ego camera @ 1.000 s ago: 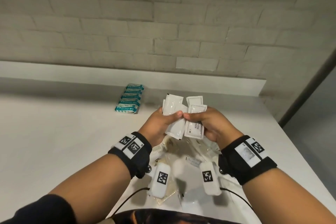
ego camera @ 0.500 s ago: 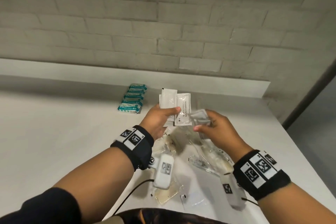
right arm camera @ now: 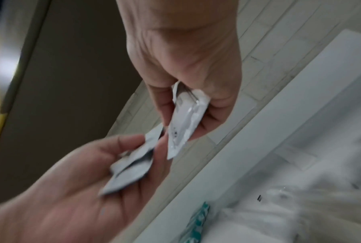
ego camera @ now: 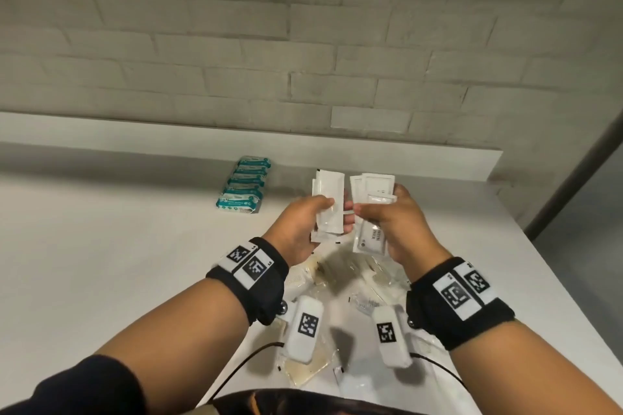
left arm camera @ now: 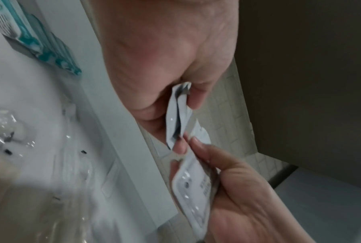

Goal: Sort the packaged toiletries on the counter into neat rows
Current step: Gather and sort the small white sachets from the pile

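Note:
Both hands are raised above the white counter (ego camera: 135, 263), close together. My left hand (ego camera: 337, 212) grips a small stack of plain white sachets (ego camera: 328, 192) between thumb and fingers. Beside it, my right hand (ego camera: 377, 209) holds several white printed sachets (ego camera: 371, 239), fanned out. In the left wrist view the left hand's sachets (left arm camera: 178, 113) show edge-on above the right hand's sachets (left arm camera: 194, 180). The right wrist view shows the right hand's sachets (right arm camera: 185, 115) above the left hand's sachets (right arm camera: 131, 169).
A neat row of teal-and-white packs (ego camera: 244, 185) lies at the back of the counter by the raised ledge (ego camera: 404, 158). Loose clear-wrapped toiletries (ego camera: 337, 273) lie scattered under my wrists. The counter's right edge (ego camera: 556, 280) drops to the floor. A brick wall stands behind.
The right hand, half a second ago lower and apart with one sachet, has come back up next to the left. The sachets are now split between the two hands.

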Demonstrator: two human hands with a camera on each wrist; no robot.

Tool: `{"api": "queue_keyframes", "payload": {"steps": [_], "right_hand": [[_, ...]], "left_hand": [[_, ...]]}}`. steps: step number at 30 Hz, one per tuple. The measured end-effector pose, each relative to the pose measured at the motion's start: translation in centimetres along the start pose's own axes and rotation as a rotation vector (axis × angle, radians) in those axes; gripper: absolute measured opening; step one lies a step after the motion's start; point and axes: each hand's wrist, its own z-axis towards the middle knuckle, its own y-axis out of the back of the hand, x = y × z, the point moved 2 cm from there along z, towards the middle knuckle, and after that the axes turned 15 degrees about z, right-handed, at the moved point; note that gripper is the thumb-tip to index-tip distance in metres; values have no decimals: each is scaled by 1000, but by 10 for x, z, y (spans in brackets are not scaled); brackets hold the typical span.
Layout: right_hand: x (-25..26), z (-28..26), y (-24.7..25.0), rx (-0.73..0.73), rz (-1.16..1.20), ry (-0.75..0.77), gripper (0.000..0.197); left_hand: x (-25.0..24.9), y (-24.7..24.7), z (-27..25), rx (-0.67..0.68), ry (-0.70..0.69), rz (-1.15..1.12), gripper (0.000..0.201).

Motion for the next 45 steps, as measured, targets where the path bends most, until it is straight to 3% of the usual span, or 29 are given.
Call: {"api": "queue_keyframes", "payload": {"steps": [3,5,10,15,17,20,22,24,26,31,35,38,42,45], "right_hand": [[14,6,6,107,124,-151,43],[19,4,0,221,84,-209,34],[38,16,1,180,-96,9,30],[34,7,0,339,-219,-122,33],[35,6,0,265,-210,3,28],[47,10,8,222,-377,414,19],[43,7,13,350,-570,541,16],[30,2,20,469,-765,575,15],[17,1,27,488,-843,520,20],[19,-2,39,264,-712,116,20],[35,3,39,182,-475,49,21],[30,8,35,184,-290,-33,29],[2,5,18,272,-215,-167,33],[-2,10,5,238,-68,-68,31]], "left_hand": [[4,8,-1,70,-23,124,25],[8,5,-2,105,-28,211,22],[8,2,-2,121,-40,228,31],[0,-1,-1,167,-127,351,53],[-3,-3,0,150,-105,322,59],[-2,5,5,96,-1,152,65],[-1,11,9,60,31,-9,50],[-2,17,12,-24,18,-57,22],[-3,21,15,-108,-31,-17,21],[-1,30,18,-249,-93,69,14],[1,28,18,-294,-132,98,8],[-2,25,22,-325,-153,-83,12],[-8,17,22,-261,-72,-433,15],[-6,1,13,-87,26,-344,16]]}}
